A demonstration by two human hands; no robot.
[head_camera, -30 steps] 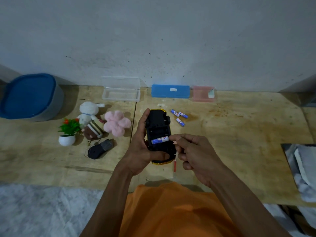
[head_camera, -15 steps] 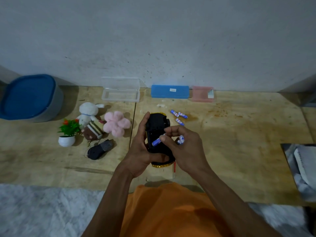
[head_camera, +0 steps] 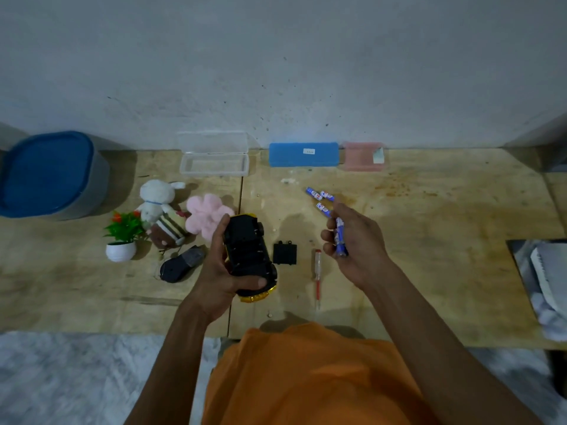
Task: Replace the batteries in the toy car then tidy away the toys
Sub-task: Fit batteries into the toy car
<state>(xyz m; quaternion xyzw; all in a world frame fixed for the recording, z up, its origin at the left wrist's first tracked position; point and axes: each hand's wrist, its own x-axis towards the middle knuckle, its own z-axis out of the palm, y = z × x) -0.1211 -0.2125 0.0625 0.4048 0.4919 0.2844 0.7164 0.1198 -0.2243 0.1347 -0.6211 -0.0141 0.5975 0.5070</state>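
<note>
Two hands, one toy each.
Left hand (head_camera: 219,273) grips the upturned toy car (head_camera: 250,256); right hand (head_camera: 357,243) clutches blue batteries (head_camera: 340,239).

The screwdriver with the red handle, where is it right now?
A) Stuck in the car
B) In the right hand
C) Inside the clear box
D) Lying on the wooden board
D: the screwdriver lies on the wooden board, between the black cover and the right hand.
</note>
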